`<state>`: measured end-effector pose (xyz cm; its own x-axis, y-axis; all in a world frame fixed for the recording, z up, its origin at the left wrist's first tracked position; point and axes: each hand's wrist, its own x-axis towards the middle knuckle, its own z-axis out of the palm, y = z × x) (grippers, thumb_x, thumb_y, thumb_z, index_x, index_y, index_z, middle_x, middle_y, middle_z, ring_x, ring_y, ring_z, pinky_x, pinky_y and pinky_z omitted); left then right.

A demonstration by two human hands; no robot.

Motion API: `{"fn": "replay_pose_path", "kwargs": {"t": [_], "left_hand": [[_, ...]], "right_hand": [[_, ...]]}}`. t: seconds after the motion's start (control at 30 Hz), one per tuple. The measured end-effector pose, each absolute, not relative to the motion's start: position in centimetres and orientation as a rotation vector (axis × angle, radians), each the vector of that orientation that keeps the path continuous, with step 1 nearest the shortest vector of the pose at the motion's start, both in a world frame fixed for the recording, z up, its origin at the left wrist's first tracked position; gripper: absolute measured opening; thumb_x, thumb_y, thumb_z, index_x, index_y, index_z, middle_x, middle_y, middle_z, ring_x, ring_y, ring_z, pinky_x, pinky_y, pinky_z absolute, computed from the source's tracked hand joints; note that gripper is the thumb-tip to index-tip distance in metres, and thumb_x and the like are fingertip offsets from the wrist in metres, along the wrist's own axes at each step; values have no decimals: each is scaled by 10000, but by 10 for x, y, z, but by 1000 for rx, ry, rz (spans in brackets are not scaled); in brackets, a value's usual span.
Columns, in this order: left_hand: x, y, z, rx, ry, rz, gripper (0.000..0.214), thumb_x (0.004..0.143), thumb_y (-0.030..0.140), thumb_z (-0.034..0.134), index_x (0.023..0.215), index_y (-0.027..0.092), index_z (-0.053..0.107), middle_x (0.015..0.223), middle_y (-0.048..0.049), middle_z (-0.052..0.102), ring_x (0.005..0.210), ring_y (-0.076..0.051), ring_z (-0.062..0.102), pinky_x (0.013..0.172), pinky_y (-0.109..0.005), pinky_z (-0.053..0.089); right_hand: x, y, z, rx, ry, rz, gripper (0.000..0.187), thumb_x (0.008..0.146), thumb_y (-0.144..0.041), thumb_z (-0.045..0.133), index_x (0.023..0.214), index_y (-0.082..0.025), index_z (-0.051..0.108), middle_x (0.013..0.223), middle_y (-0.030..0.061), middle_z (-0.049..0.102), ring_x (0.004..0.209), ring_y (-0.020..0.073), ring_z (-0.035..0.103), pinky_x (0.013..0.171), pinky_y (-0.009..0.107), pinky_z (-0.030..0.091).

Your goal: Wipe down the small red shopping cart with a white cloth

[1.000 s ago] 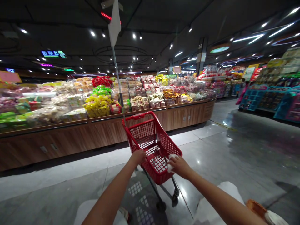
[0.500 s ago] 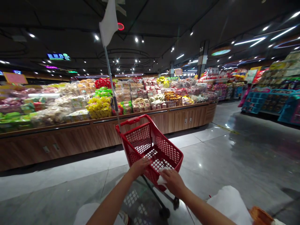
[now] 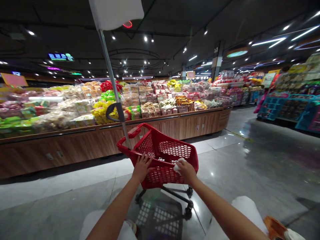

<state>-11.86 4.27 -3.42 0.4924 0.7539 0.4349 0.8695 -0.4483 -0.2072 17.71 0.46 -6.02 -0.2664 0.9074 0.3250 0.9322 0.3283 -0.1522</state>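
A small red plastic shopping cart (image 3: pixel 172 151) stands on the grey floor right in front of me, its basket empty. A metal pole (image 3: pixel 113 87) with a white flag (image 3: pixel 116 13) on top rises from the cart's left corner. My left hand (image 3: pixel 141 165) rests on the cart's near rim, fingers spread over the edge. My right hand (image 3: pixel 184 170) presses on the same rim further right, closed on a crumpled white tissue (image 3: pixel 178 165).
A long wooden display counter (image 3: pixel 82 141) piled with packaged snacks runs across the left and middle. Blue racks (image 3: pixel 287 106) with goods stand at the right. Glossy grey floor tiles (image 3: pixel 250 166) stretch ahead and to the right. A pillar (image 3: pixel 216 60) rises behind the counter.
The cart has swung to the left, so its long side now faces me. Both hands stayed on its rim and the pole leaned further left.
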Motion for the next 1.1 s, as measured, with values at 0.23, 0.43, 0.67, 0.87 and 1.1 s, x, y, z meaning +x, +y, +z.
{"fn": "replay_pose_path", "kwargs": {"t": [0.23,0.43,0.67,0.87,1.1], "left_hand": [[-108,26,-33,-2304,-1427,-460,527,892,438,523,1394,303,435,1436,-100,459,1376,-324,326,1116,-603,208],[-106,15,-33,-2304,-1419,-495,519,892,432,530,1383,283,455,1419,-106,480,1359,-328,353,1119,-596,210],[-75,10,-46,-2264,-1441,-656,510,891,463,516,1357,257,492,1405,-118,490,1353,-344,351,1112,-598,231],[-75,5,-42,-2272,-1435,-640,522,879,455,541,1360,261,480,1405,-105,491,1344,-335,364,1114,-577,242],[-95,-6,-32,-2347,-1409,-544,559,869,455,561,1387,279,444,1374,-91,524,1330,-319,385,1135,-551,208]], "right_hand": [[102,32,-38,-1551,-2341,-144,393,896,-225,514,1288,-237,524,1206,94,595,987,211,587,837,309,453],[221,9,-67,-1527,-2337,-132,308,894,-310,528,1191,-250,579,1180,75,593,978,197,596,827,306,467],[248,5,-75,-1695,-2267,-225,444,880,-194,516,1321,-236,493,1199,115,594,1063,247,561,925,395,414],[108,32,-43,-1551,-2361,-145,485,925,-154,425,1406,-183,366,1153,127,609,1024,217,568,886,346,414],[157,22,-37,-1517,-2422,17,220,889,-341,545,1014,-178,623,1037,84,644,938,210,607,838,311,433]]}}
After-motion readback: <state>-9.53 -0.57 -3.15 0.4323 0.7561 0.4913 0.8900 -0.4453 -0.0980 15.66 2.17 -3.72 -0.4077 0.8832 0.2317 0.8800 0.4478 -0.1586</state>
